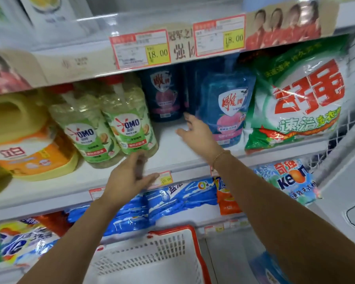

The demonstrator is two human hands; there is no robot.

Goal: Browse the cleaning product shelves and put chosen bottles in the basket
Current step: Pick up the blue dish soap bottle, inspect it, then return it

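We see the white shelf [168,141] and, below it, the red-rimmed basket [143,261]. On the shelf stand the blue bottle [226,111] and the green OMO bottle [129,124]. Our right hand [197,133], fingers spread, is just beside the blue bottle and holds nothing. Our left hand [129,178], fingers straight, is near the OMO bottle's base.

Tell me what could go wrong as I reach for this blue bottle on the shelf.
1. Your right hand is open beside the blue bottle, not gripping it; a sideways nudge might topple it.
2. Your left hand, blurred, is close to the base of an OMO bottle near the shelf edge; a bump could knock it toward the basket.
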